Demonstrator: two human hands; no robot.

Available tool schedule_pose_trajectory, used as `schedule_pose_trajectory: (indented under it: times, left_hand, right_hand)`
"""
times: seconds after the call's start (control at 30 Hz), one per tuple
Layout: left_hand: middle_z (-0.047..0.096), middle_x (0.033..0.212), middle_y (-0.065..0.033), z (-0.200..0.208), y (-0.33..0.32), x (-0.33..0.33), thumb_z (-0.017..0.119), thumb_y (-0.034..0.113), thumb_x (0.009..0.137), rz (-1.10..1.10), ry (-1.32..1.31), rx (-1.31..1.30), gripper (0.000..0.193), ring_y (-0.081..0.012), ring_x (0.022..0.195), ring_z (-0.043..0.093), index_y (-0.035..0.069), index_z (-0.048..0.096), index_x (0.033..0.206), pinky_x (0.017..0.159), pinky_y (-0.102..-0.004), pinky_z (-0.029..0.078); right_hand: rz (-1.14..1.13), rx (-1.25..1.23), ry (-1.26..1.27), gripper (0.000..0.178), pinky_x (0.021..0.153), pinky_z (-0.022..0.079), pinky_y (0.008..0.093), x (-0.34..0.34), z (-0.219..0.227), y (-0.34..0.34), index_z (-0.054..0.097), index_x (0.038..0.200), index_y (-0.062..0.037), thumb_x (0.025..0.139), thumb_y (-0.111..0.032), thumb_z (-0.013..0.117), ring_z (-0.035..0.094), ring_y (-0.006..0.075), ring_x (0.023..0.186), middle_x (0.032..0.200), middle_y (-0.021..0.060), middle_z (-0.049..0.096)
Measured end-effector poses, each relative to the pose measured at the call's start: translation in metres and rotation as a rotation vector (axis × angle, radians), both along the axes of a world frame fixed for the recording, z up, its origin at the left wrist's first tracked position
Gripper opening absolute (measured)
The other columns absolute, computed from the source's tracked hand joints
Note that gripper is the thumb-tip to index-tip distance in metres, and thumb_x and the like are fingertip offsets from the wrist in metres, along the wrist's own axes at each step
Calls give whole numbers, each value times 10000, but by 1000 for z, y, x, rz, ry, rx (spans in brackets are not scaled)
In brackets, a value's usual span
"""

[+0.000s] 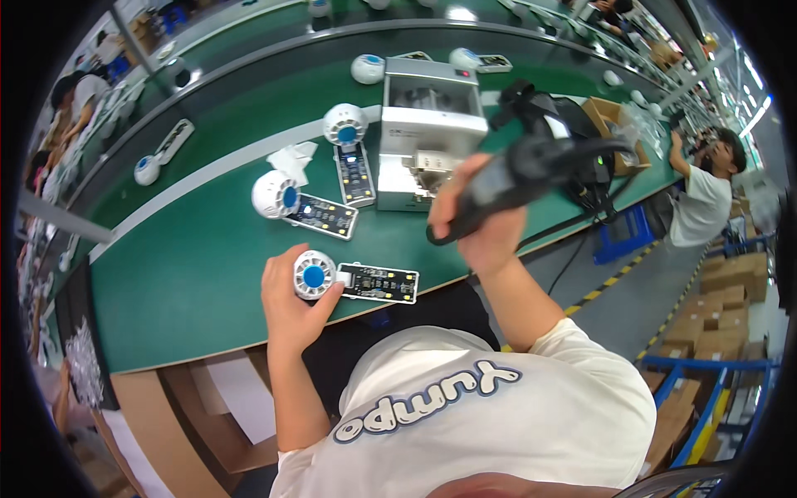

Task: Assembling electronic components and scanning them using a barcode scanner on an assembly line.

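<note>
At the table's near edge, my left hand point(291, 300) is closed around a white round-headed unit point(314, 275) with a blue disc in its vented head. Its black circuit board point(379, 283) in a white frame sticks out to the right, lying on the table. My right hand point(491, 228) grips a black power screwdriver point(506, 187), raised and smeared by motion. The tool is held right beside the silver screw feeder point(432, 124); whether its tip touches the feeder is hidden. Two similar units stand beyond my left hand, one point(276, 195) nearer and one point(345, 124) farther.
A crumpled white tissue point(292, 159) lies by those units. Behind the feeder runs a conveyor belt point(241, 87) carrying more units. To the right are a black bag-like bundle with cables point(573, 124) and an open carton point(614, 124). A co-worker point(706, 187) sits farther right.
</note>
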State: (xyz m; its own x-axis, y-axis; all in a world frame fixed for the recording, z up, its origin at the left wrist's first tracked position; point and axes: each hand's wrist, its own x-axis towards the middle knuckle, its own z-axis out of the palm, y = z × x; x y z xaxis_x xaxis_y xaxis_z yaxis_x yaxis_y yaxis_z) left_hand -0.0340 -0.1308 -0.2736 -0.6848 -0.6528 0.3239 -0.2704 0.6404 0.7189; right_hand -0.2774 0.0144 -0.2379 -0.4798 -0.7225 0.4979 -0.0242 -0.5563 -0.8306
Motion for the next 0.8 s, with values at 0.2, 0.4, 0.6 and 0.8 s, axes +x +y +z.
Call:
schedule_pose_trajectory:
  times: [0.2, 0.4, 0.6, 0.8]
  left_hand:
    - [618, 1006, -147, -9, 0, 4, 879, 198, 645, 69, -12, -23, 598, -348, 937, 601, 16, 590, 1135, 832, -436, 477]
    - [612, 994, -140, -9, 1, 2, 891, 184, 632, 164, 8, 21, 590, -342, 930, 600, 21, 585, 1109, 815, -421, 480]
    - [608, 985, -132, -7, -5, 2, 890, 186, 638, 124, 18, 104, 576, -340, 929, 600, 27, 586, 1101, 818, -419, 477]
    - [609, 984, -128, -14, -9, 4, 888, 195, 643, 127, 13, 86, 570, -338, 926, 598, 30, 588, 1100, 827, -424, 472]
  right_hand:
    - [-114, -438, 98, 818, 588, 499, 335, -5, 52, -17, 452, 1298, -85, 873, -781, 513, 602, 210, 644, 846, 108, 616]
    - [-506, -94, 277, 908, 584, 503, 338, 10, 51, -35, 434, 1343, -71, 839, -825, 491, 600, 219, 630, 831, 95, 615]
    - [-310, 77, 71, 955, 579, 497, 347, 29, 56, -17, 429, 1357, -69, 814, -854, 475, 591, 222, 601, 802, 82, 615]
    - [-146, -67, -107, 982, 543, 482, 309, 50, 35, -18, 398, 1342, -14, 802, -821, 547, 589, 190, 571, 774, 80, 607]
